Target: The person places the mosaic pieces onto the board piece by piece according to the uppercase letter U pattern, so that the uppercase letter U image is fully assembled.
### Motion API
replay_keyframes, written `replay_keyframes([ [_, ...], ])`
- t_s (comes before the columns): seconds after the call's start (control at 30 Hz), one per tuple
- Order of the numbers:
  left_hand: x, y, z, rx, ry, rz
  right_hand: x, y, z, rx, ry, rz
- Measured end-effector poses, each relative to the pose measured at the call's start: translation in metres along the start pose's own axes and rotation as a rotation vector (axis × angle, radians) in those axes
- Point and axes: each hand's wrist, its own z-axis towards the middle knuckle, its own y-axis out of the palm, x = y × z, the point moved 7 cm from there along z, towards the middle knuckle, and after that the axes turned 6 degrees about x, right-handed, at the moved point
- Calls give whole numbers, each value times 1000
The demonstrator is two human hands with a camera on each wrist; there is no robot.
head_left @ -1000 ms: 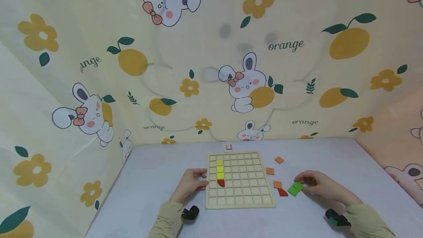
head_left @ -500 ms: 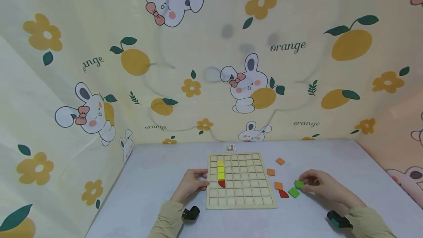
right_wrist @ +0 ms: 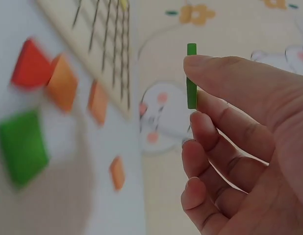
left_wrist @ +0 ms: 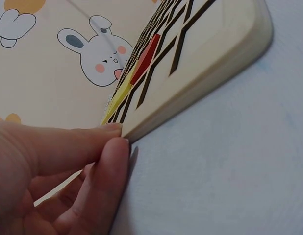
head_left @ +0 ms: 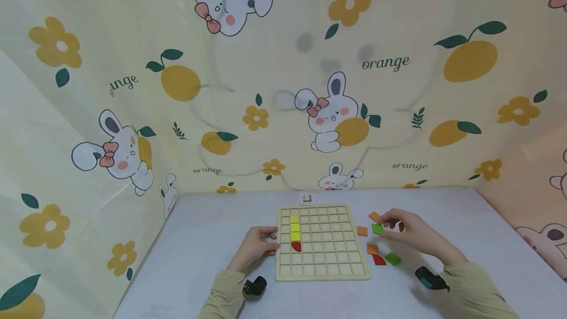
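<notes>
- Far L: table (head_left: 177,260) backed by printed cloth (head_left: 274,53) w/ rabbits, oranges & flowers.
- L hand (head_left: 256,245): placed at L edge of gridded board (head_left: 328,265); edge touched by thumb & fingertips, but whether it's gripped or merely steadied can't be told. Black device (head_left: 254,286) worn at wrist, just nearer.
- Board: laid flat, L of R hand. In 2nd column from L, three yellow tiles (head_left: 295,228) are set in a row running far to near, w/ red quarter-round tile (head_left: 296,246) directly on near side.
- Small card (head_left: 307,199) w/ U-shaped coloured pattern: placed just beyond far edge of board.
- R of board: middle orange tile (head_left: 362,231) lies just beside edge, btwn board & held piece, i.e. in the way at table level.
- Nearer: near orange tile (head_left: 372,249) & loose red piece (head_left: 379,260), touching or overlapping, can't tell which.
- Far orange tile (head_left: 374,216): just beyond held piece, partly hidden by fingers in head view.
- Held green tile (head_left: 377,229): pinched btwn thumb & fingertips of R hand (head_left: 409,230), at hand's L end, raised off table; seen edge-on in R wrist view.
- Loose green tile (head_left: 393,259): left flat on table, on near side of R hand, apart from it.
</notes>
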Motion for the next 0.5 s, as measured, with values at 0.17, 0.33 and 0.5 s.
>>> replay_keyframes([
  [0.17, 0, -1, 0, 6, 0, 12, -27, 16, 15, -20, -79, 39],
  [0.33, 0, -1, -1, 18, -8, 18, -47, 35, 31, -50, -101, 80],
  [0.5, 2, -1, -1, 16, -4, 11, -61, 55, 45, -57, -116, 95],
])
